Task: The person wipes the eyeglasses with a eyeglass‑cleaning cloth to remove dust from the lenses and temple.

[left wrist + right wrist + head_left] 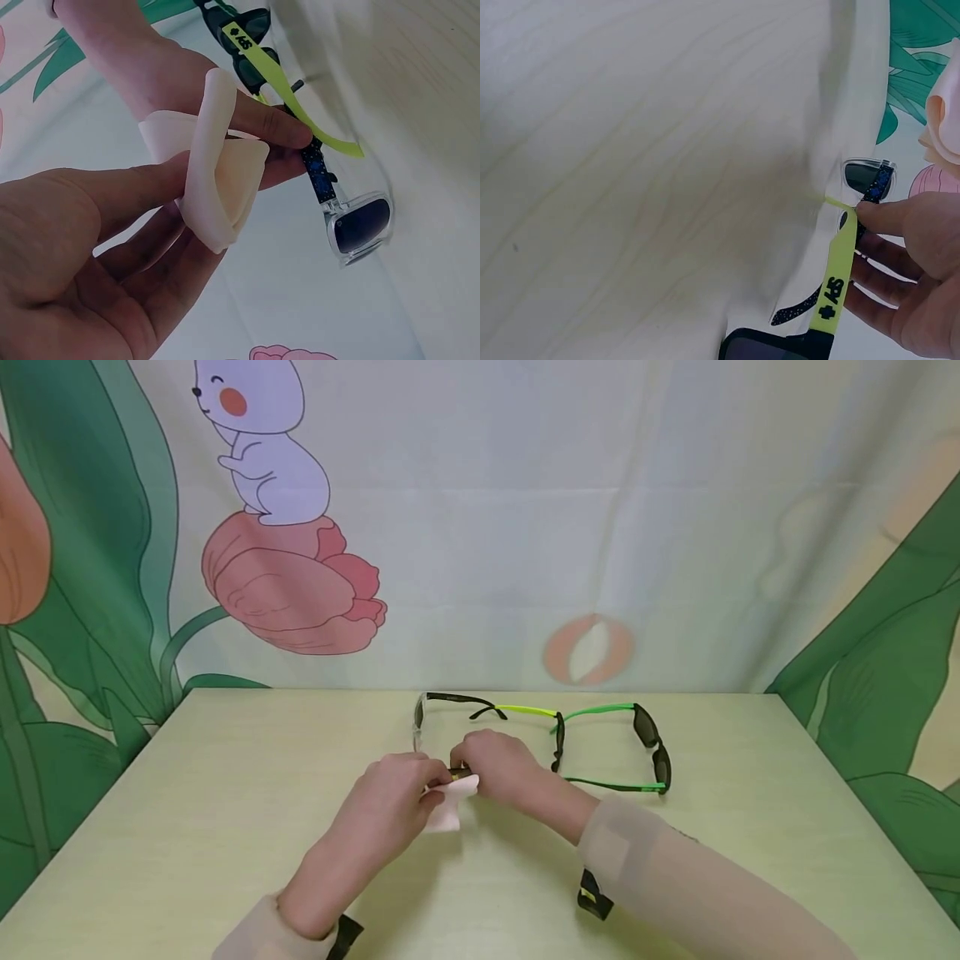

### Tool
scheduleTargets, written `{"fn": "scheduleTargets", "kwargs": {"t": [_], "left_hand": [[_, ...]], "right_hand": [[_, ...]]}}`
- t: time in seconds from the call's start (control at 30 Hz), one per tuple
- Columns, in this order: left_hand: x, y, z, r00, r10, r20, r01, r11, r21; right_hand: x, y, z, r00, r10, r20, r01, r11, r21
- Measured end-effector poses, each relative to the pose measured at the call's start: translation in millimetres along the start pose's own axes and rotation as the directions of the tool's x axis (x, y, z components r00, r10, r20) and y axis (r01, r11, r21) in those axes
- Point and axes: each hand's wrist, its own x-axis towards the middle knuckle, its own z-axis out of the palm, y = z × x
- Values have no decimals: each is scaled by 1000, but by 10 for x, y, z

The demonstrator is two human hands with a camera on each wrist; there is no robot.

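Observation:
My left hand (393,789) pinches a folded pale pink cloth (210,180) between thumb and fingers, a corner of it hanging toward me. Close beside it, my right hand (498,764) has thumb and fingertips on the dark, speckled temple (877,184) of clear-framed sunglasses (417,718). The yellow temple (840,270) of a black-framed pair (559,739) crosses right at those fingertips; I cannot tell whether it is gripped too. In the left wrist view, the cloth overlaps part of the right hand.
Sunglasses with green temples (662,764) stand open to the right, partly overlapping the yellow-and-black pair. All three pairs lie in a row on the pale wooden table (247,793). A printed curtain (480,527) hangs behind the table's far edge. Black straps (592,897) show at the wrists.

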Motion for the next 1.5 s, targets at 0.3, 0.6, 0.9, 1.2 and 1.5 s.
{"fn": "scheduleTargets", "kwargs": {"t": [0.3, 0.6, 0.9, 1.2, 1.5], "left_hand": [[-34, -26, 0, 1000, 1, -1, -1, 1000, -16], [-22, -44, -2, 1000, 9, -7, -9, 1000, -8], [-42, -53, -4, 999, -24, -24, 23, 999, -30], [-57, -85, -54, 997, -27, -76, 26, 1000, -17], [-54, -153, -60, 977, -38, -210, 29, 998, -48]], "right_hand": [[-18, -25, 28, 999, -9, -45, 6, 998, -68], [-13, 13, -33, 993, -24, -117, 16, 998, -62], [-80, 94, -102, 971, -66, -229, 77, 996, 37], [-181, 193, -252, 945, -68, -320, 124, 980, 157], [-320, 297, -336, 930, -56, -363, 156, 955, 252]]}}
